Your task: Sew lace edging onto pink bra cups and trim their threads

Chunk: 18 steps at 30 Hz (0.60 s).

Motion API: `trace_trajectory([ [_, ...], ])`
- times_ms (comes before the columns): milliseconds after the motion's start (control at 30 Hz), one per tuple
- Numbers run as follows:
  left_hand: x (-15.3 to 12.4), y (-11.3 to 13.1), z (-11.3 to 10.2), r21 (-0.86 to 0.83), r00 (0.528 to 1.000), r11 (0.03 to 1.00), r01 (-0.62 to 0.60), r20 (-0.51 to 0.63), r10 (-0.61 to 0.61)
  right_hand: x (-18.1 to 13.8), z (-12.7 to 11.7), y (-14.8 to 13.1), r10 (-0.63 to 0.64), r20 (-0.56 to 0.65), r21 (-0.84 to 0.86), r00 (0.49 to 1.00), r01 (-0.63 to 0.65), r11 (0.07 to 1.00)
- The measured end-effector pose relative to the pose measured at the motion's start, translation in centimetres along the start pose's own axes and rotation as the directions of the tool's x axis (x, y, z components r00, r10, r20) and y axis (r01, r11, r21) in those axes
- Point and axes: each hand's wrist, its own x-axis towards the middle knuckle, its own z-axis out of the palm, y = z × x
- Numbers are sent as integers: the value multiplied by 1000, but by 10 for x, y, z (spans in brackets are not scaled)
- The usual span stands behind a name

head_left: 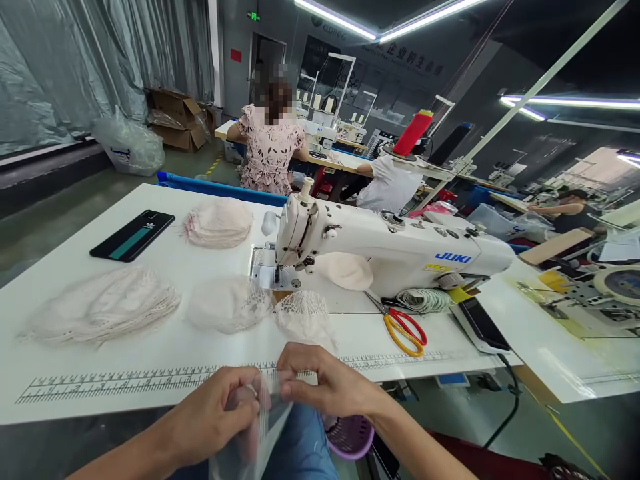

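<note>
At the front edge of the table, my left hand point(220, 417) is closed on a sheer, see-through whitish material point(265, 427). My right hand point(323, 380) pinches the same material a little to the right, thumb against fingers. The material hangs down over my lap between the hands; whether it is fabric or plastic I cannot tell. Just beyond the hands lie lace fabric pieces point(303, 310) and a sheer pale piece point(220, 303) by the needle of a white sewing machine point(370, 240). A stack of pale lace-edged pieces point(110, 303) rests on the left.
A ruler strip point(145, 383) runs along the table's front edge. Scissors point(405, 330) with red and yellow handles lie right of the lace. A phone point(134, 235) and a round fabric pile point(219, 223) sit at the back left. A purple basket point(350, 437) stands below. Other people work beyond.
</note>
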Motion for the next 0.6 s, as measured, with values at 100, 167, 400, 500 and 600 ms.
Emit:
trace_trajectory([
  [100, 5, -2, 3, -49, 1000, 999, 2, 23, -1, -4, 4, 3, 89, -30, 20, 996, -88, 996],
  [167, 10, -7, 5, -92, 999, 995, 34, 44, -30, -7, 8, 6, 139, -84, -29, 987, -142, 989],
  [400, 22, -11, 5, -191, 997, 979, 64, 56, -54, -10, 8, 15, 149, -236, -101, 960, -176, 979],
  [500, 23, -7, 7, -201, 997, 977, 70, 58, -60, -13, 4, 17, 161, -250, -70, 955, -184, 980],
  [600, 23, -13, 13, -86, 997, 993, 83, -1, -83, -29, -3, 19, 192, -136, -1, 972, -194, 981],
])
